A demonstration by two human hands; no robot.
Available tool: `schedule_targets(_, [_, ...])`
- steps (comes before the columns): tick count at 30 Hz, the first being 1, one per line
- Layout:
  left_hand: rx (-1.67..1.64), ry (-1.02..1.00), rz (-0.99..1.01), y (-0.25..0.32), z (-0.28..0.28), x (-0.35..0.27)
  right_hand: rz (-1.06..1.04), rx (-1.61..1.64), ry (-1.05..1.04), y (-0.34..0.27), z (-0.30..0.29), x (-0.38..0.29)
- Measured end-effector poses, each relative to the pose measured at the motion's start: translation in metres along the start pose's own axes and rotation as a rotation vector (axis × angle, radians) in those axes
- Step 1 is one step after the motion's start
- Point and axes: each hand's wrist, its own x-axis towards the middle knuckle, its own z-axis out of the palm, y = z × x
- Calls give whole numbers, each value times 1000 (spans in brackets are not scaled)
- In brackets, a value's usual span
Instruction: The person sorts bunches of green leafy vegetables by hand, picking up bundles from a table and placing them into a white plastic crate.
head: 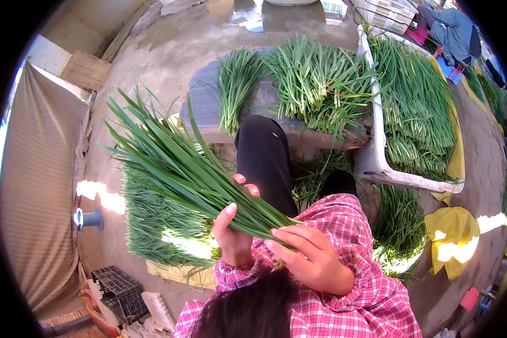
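A bunch of long flat green leaves, likely garlic chives point(186, 169), lies slantwise in my left hand point(234, 232), its tips pointing to the upper left. The fingers of my left hand wrap around its middle. My right hand point(312, 257) is at the lower, stem end, with its fingers closed on the stems. Beyond my knee is a low bench point(203, 95). It bears a small bunch of greens point(238, 86) on the left and a larger heap point(317, 84) on the right.
A white crate point(378, 122) packed with greens stands right of the bench. Stacked greens point(160, 219) lie at the left on a yellowish sheet. Loose greens point(399, 219) and a yellow bag point(452, 236) are at the right. A black plastic crate point(120, 293) is at lower left. A person point(454, 34) is at upper right.
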Motion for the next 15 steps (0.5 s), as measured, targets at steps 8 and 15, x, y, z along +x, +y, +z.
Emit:
schedule_targets(8, [-1,-63,66,3,0,-1,604,488,-115,14,-21,-9])
schedule_targets(15, [97,-68,19,3,0,-2,472,231,-134,5,-28,0])
